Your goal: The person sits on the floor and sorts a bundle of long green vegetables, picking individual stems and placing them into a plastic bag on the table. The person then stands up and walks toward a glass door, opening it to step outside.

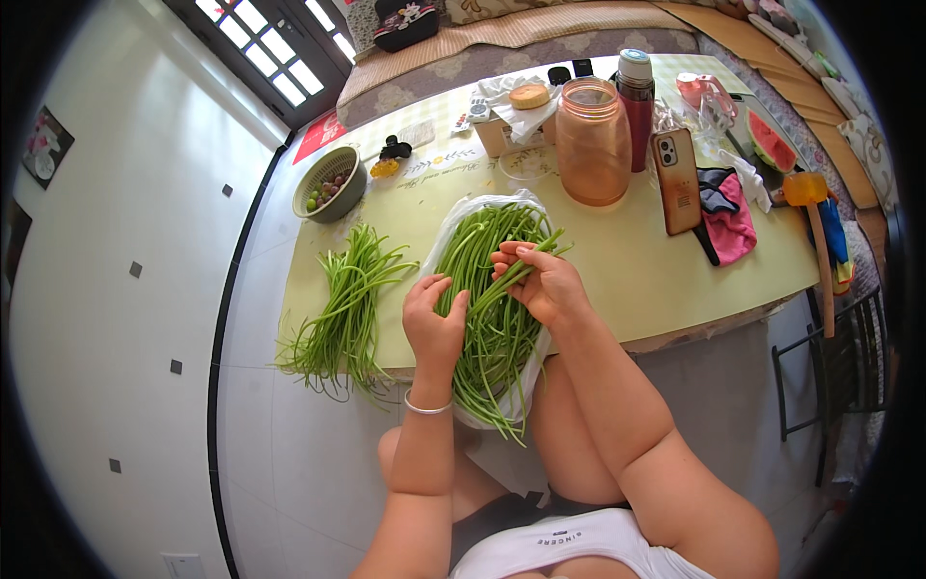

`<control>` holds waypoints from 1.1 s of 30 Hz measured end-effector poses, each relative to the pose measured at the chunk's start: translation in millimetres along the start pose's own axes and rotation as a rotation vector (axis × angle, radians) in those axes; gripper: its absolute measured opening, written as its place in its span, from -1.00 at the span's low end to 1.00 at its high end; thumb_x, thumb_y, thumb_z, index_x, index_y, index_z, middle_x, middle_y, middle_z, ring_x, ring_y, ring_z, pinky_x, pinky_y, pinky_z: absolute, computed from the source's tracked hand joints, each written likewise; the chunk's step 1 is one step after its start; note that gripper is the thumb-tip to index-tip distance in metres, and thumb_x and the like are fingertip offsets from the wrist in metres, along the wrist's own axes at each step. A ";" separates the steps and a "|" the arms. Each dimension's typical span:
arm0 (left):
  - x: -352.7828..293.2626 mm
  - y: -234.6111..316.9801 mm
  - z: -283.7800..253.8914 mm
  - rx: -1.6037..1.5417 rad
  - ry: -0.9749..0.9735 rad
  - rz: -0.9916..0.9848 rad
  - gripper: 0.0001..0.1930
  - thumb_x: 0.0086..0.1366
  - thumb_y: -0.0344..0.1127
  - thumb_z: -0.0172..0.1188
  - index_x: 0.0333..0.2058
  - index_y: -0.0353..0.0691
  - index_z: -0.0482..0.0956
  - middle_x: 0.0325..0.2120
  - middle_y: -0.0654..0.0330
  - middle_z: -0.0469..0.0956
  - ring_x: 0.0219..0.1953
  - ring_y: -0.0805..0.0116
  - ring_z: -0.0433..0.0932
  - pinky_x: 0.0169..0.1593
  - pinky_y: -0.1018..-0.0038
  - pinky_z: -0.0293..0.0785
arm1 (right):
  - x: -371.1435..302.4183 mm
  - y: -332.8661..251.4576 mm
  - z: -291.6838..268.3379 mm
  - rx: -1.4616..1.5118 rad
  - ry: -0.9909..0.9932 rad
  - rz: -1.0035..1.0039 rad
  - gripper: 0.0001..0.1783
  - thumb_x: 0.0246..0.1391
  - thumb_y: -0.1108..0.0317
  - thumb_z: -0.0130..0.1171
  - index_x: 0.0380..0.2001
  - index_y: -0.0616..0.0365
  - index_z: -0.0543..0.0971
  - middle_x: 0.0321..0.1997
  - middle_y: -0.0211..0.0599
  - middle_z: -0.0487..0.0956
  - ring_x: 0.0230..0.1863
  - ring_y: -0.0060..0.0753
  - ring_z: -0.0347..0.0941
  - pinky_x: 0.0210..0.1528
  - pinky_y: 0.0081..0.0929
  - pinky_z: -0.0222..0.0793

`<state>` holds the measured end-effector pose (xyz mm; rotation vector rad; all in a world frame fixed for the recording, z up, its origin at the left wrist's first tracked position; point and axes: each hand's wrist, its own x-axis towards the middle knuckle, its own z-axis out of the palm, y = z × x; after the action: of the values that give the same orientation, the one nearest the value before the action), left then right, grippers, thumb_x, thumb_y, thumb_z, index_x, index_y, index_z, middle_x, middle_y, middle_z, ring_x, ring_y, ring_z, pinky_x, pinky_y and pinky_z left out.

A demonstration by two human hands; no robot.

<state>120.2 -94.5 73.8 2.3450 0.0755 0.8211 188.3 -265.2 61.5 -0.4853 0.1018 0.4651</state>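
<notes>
A large heap of long, thin green vegetable stems [497, 343] lies in a white plastic bag [529, 198], which hangs over the table's near edge. My right hand [545, 282] is closed on a few of the stems above the heap, and their ends stick out past the fingers. Beside it, at the heap's left side, my left hand [434, 314] has its fingers loosely bent and its thumb apart, with nothing visibly gripped. Further left, a second, looser bunch of green stems [347, 314] rests on the table, its ends overhanging the near edge.
On the yellow-green tabletop [617, 299], a bowl of grapes [331, 188] stands far left. Toward the back are a pinkish jar [591, 145], a dark red flask [636, 106] and an upright phone [677, 183]. Watermelon [770, 142] lies at the right, near a mallet [805, 190] and a chair [830, 362].
</notes>
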 end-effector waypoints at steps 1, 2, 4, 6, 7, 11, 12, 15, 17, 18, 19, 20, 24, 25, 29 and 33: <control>-0.3 1.1 -1.1 -0.017 0.027 0.029 -0.74 0.00 -0.47 0.36 -0.28 -0.36 0.64 -0.19 0.05 0.59 -0.14 0.15 0.55 0.00 0.35 0.43 | 0.1 -0.3 0.3 0.003 -0.002 0.005 -0.76 0.21 0.43 -0.01 -0.13 0.33 0.50 -0.18 -0.10 0.59 -0.22 -0.32 0.53 -0.10 -0.35 0.49; -1.0 1.6 -2.0 -0.033 0.055 0.058 -0.79 -0.01 -0.52 0.35 -0.32 -0.35 0.64 -0.24 0.08 0.60 -0.20 0.20 0.56 -0.05 0.39 0.46 | 0.4 -0.4 0.5 0.006 -0.003 0.010 -0.76 0.21 0.43 -0.02 -0.12 0.34 0.50 -0.17 -0.09 0.59 -0.21 -0.32 0.54 -0.09 -0.35 0.49; -1.3 4.6 -2.8 -0.093 0.084 0.093 -0.84 -0.01 -0.59 0.31 -0.38 -0.32 0.63 -0.32 0.14 0.60 -0.31 0.31 0.56 -0.16 0.47 0.48 | -0.8 -1.7 2.8 -0.006 -0.010 0.021 -0.76 0.21 0.43 -0.02 -0.12 0.34 0.49 -0.15 -0.09 0.59 -0.18 -0.31 0.54 -0.07 -0.34 0.48; -1.9 10.8 -0.6 -0.187 0.084 0.106 -0.85 -0.01 -0.64 0.28 -0.43 -0.31 0.59 -0.40 0.18 0.58 -0.40 0.41 0.52 -0.26 0.54 0.47 | -1.2 -3.0 2.2 -0.016 -0.007 0.024 -0.75 0.22 0.43 -0.03 -0.10 0.35 0.49 -0.13 -0.07 0.58 -0.15 -0.29 0.54 -0.05 -0.33 0.48; -3.0 15.8 0.4 -0.216 0.090 0.085 -0.85 -0.01 -0.65 0.27 -0.43 -0.30 0.58 -0.43 0.20 0.56 -0.42 0.44 0.51 -0.29 0.56 0.46 | -0.3 -2.7 0.8 -0.019 -0.003 0.025 -0.74 0.22 0.42 -0.03 -0.09 0.35 0.49 -0.11 -0.06 0.58 -0.14 -0.29 0.54 -0.04 -0.33 0.48; -7.4 29.8 -4.4 -0.255 0.041 0.076 -0.84 0.00 -0.67 0.26 -0.44 -0.29 0.55 -0.48 0.23 0.53 -0.46 0.50 0.48 -0.35 0.59 0.44 | -0.6 -2.8 0.5 -0.013 -0.045 0.052 -0.69 0.26 0.35 -0.06 -0.04 0.31 0.48 -0.03 -0.05 0.57 -0.08 -0.29 0.53 0.00 -0.31 0.44; -7.8 30.7 -4.9 -0.250 0.009 0.092 -0.83 0.00 -0.67 0.26 -0.43 -0.29 0.55 -0.47 0.23 0.53 -0.46 0.50 0.48 -0.35 0.59 0.43 | -1.8 -3.3 2.2 -0.021 -0.062 0.047 -0.68 0.27 0.32 -0.06 -0.02 0.30 0.48 -0.03 -0.06 0.57 -0.08 -0.30 0.53 0.02 -0.30 0.43; -8.0 32.7 -1.7 -0.289 -0.008 0.106 -0.84 0.00 -0.66 0.28 -0.43 -0.30 0.56 -0.46 0.23 0.54 -0.44 0.49 0.49 -0.32 0.57 0.44 | -5.0 -4.2 7.0 -0.052 -0.101 0.035 -0.65 0.30 0.25 -0.07 0.01 0.25 0.47 -0.03 -0.09 0.58 -0.07 -0.32 0.53 0.04 -0.30 0.40; -6.4 28.8 -0.1 -0.254 0.009 0.169 -0.85 0.02 -0.63 0.29 -0.42 -0.30 0.57 -0.44 0.21 0.55 -0.44 0.48 0.50 -0.30 0.56 0.44 | -4.7 -3.8 6.6 -0.079 -0.114 0.030 -0.64 0.31 0.22 -0.08 0.02 0.22 0.47 -0.06 -0.13 0.59 -0.07 -0.33 0.53 0.04 -0.30 0.39; -5.2 27.0 0.1 -0.236 0.017 0.200 -0.86 0.02 -0.62 0.29 -0.42 -0.30 0.57 -0.44 0.21 0.55 -0.43 0.48 0.50 -0.29 0.56 0.44 | -4.5 -4.0 5.9 -0.103 -0.114 0.026 -0.64 0.31 0.22 -0.08 0.02 0.21 0.47 -0.09 -0.15 0.60 -0.08 -0.33 0.53 0.03 -0.30 0.39; -4.0 26.7 -0.3 -0.224 0.026 0.207 -0.87 0.04 -0.60 0.29 -0.40 -0.30 0.58 -0.43 0.20 0.56 -0.43 0.46 0.50 -0.28 0.55 0.44 | -4.1 -4.6 4.8 -0.128 -0.114 0.021 -0.64 0.31 0.22 -0.09 0.02 0.20 0.48 -0.12 -0.16 0.61 -0.09 -0.33 0.53 0.02 -0.30 0.40; -2.7 26.3 -1.5 -0.210 0.036 0.214 -0.88 0.05 -0.58 0.28 -0.38 -0.30 0.59 -0.43 0.19 0.56 -0.43 0.44 0.51 -0.27 0.54 0.44 | -3.6 -4.5 4.2 -0.152 -0.116 0.018 -0.65 0.31 0.22 -0.09 0.02 0.19 0.48 -0.14 -0.17 0.62 -0.10 -0.33 0.53 0.01 -0.31 0.40; -1.1 19.3 -4.0 -0.269 0.029 -0.071 -0.88 0.10 -0.50 0.27 -0.33 -0.32 0.63 -0.44 0.17 0.56 -0.43 0.38 0.51 -0.28 0.52 0.44 | -3.5 -3.3 3.5 -0.144 -0.069 -0.002 -0.73 0.31 0.21 -0.09 -0.18 0.12 0.52 -0.22 -0.18 0.63 -0.17 -0.35 0.54 -0.04 -0.31 0.41; -0.4 15.4 -4.5 -0.219 -0.002 -0.075 -0.87 0.09 -0.49 0.28 -0.33 -0.33 0.63 -0.44 0.16 0.57 -0.44 0.37 0.51 -0.29 0.51 0.45 | -3.5 -2.2 3.5 -0.112 -0.063 -0.003 -0.74 0.31 0.20 -0.09 -0.24 0.10 0.52 -0.24 -0.18 0.63 -0.19 -0.36 0.54 -0.05 -0.32 0.42; 0.6 -4.9 1.3 -0.049 -0.084 -0.013 -0.83 0.05 -0.45 0.33 -0.34 -0.34 0.65 -0.44 0.12 0.57 -0.46 0.32 0.52 -0.32 0.48 0.45 | -11.9 -4.1 18.5 0.013 0.017 0.011 -0.75 0.30 0.22 -0.07 -0.41 0.08 0.47 -0.37 -0.24 0.59 -0.29 -0.40 0.51 -0.13 -0.35 0.44; -0.7 -5.2 5.0 0.082 -0.091 -0.002 -0.77 -0.03 -0.41 0.40 -0.33 -0.30 0.67 -0.44 0.10 0.56 -0.47 0.28 0.51 -0.35 0.44 0.45 | -4.0 -0.9 6.2 0.027 -0.043 -0.008 -0.82 0.25 0.29 0.03 -0.37 0.14 0.50 -0.51 -0.39 0.51 -0.43 -0.46 0.44 -0.23 -0.39 0.43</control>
<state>123.3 -93.4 67.3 2.4552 0.0741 0.7216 185.0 -264.7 68.2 -0.4489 0.0648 0.4653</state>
